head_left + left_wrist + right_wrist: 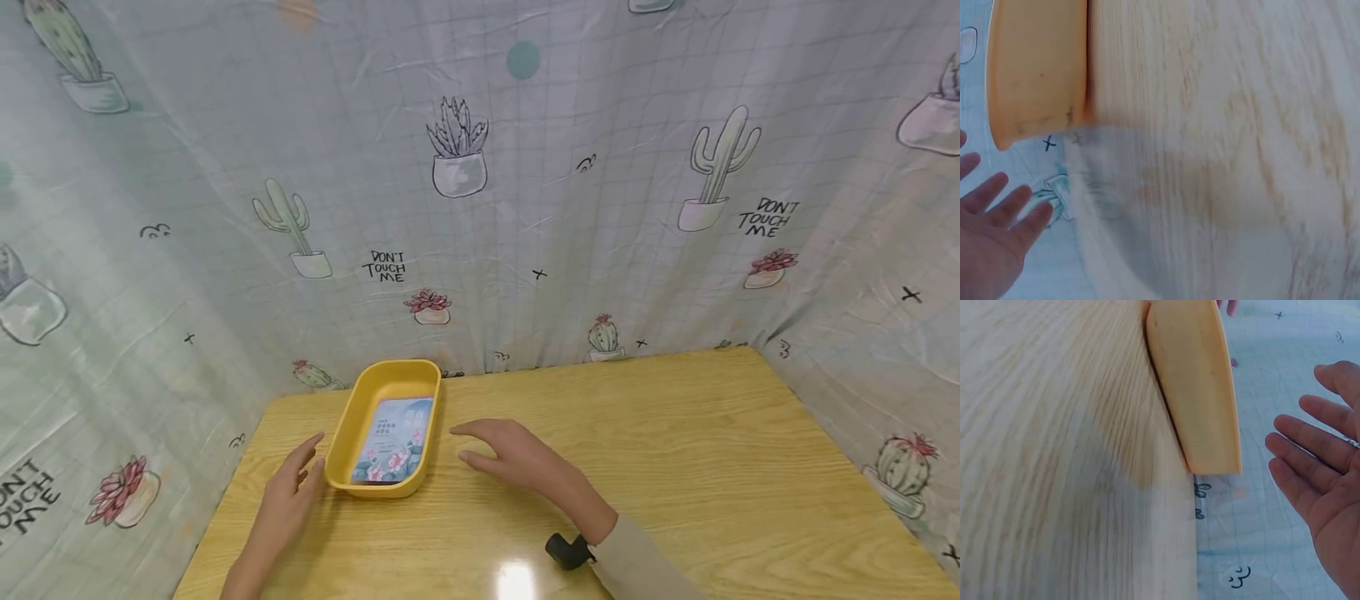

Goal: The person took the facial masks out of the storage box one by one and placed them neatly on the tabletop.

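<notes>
A yellow plastic tray with raised walls stands on the wooden table toward the back left. Inside it lies a flat bluish booklet or box printed with pink flowers and writing. My left hand hovers just left of the tray's near corner, fingers spread and holding nothing. To the right of the tray is my right hand, its fingers extended toward the wall with a gap between. In the wrist views, both the left hand and the right hand show open palms beside the tray's outer sides.
The wooden table extends well to the right of the tray. A cactus-printed cloth hangs behind the table and along both sides, close to its edges. A black strap device sits on the right wrist.
</notes>
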Demonstrator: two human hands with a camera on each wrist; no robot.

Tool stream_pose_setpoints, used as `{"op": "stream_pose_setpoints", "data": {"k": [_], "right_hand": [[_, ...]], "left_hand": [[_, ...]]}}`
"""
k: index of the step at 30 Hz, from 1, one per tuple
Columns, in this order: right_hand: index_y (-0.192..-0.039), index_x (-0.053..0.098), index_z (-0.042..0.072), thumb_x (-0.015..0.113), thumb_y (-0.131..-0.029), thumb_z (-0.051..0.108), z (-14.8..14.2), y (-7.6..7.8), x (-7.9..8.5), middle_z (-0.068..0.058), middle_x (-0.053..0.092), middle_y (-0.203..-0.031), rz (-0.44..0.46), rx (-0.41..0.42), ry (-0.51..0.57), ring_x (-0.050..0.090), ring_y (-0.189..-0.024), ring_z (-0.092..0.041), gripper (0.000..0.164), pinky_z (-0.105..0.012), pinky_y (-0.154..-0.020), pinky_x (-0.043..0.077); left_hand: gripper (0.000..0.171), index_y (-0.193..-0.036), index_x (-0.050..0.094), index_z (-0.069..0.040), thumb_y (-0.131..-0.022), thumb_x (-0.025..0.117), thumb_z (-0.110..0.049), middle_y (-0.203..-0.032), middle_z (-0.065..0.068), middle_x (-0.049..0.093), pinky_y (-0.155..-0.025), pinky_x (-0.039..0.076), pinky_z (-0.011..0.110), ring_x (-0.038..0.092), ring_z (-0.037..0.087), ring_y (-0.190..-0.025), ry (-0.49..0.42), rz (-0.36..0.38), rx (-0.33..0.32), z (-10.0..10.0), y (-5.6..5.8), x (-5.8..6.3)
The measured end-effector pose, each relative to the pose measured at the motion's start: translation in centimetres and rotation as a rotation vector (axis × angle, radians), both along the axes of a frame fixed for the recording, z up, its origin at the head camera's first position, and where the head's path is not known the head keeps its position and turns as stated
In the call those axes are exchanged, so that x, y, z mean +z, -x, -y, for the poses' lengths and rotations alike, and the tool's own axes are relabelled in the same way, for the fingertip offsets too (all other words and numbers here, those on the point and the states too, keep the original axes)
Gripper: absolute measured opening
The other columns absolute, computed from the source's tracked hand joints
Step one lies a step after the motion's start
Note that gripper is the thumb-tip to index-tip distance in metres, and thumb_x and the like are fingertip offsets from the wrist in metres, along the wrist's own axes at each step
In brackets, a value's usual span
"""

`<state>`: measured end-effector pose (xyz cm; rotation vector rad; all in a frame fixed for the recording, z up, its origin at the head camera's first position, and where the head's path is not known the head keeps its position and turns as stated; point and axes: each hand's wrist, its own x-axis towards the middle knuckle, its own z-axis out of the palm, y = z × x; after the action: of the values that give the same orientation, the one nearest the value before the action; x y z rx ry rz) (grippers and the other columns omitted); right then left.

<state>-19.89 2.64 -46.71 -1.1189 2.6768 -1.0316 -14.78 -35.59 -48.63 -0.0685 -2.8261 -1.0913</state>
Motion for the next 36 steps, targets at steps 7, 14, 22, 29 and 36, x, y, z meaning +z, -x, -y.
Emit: {"op": "stream_pose_setpoints", "data": {"k": [7,14,22,29,36], "right_hand": [[-0.143,0.061,0.018,0.055,-0.106,0.040,1.5,1.5,0.1,0.004,0.062,-0.140,-0.008,0.022,0.008,0.057,-0.131,-0.015,0.043,-0.035,-0.110,0.048],[-0.143,0.061,0.017,0.056,-0.107,0.037,3.1,3.3,0.6,0.005,0.062,-0.141,-0.027,0.065,0.046,0.057,-0.131,-0.013,0.042,-0.032,-0.109,0.048],[-0.142,0.062,0.016,0.058,-0.105,0.036,5.6,5.7,2.2,0.002,0.064,-0.139,0.002,0.128,0.046,0.061,-0.125,-0.015,0.042,-0.030,-0.102,0.052],[-0.142,0.062,0.016,0.059,-0.104,0.038,8.1,8.5,2.7,0.002,0.065,-0.138,0.023,0.157,-0.026,0.061,-0.126,-0.017,0.044,-0.024,-0.103,0.050],[-0.135,0.068,0.012,0.064,-0.103,0.032,10.1,10.4,4.4,-0.001,0.069,-0.132,0.005,0.182,-0.123,0.065,-0.120,-0.015,0.038,-0.019,-0.100,0.050]], "left_hand": [[0.051,-0.159,0.037,-0.016,-0.111,0.046,-0.030,-0.162,0.019,0.034,-0.098,0.051,0.017,0.052,-0.002,-0.130,-0.283,0.091,-0.165,2.2,1.0,-1.6],[0.054,-0.162,0.028,-0.010,-0.112,0.043,-0.024,-0.165,0.024,0.023,-0.096,0.052,0.017,0.051,-0.011,-0.123,-0.457,0.214,-0.269,3.4,2.5,-2.3],[0.055,-0.162,0.025,-0.007,-0.112,0.043,-0.018,-0.166,0.026,0.013,-0.099,0.052,0.019,0.048,-0.010,-0.128,-0.566,0.215,-0.311,3.8,3.2,-3.3],[0.054,-0.162,0.018,-0.002,-0.113,0.037,-0.011,-0.165,-0.006,0.023,-0.105,0.047,0.018,0.038,-0.012,-0.135,-0.715,0.217,-0.404,4.2,3.4,-4.2],[0.053,-0.162,0.020,-0.001,-0.113,0.036,-0.010,-0.161,-0.011,0.029,-0.105,0.048,0.019,0.040,-0.010,-0.136,-0.707,0.211,-0.406,4.1,3.5,-4.1]]}}
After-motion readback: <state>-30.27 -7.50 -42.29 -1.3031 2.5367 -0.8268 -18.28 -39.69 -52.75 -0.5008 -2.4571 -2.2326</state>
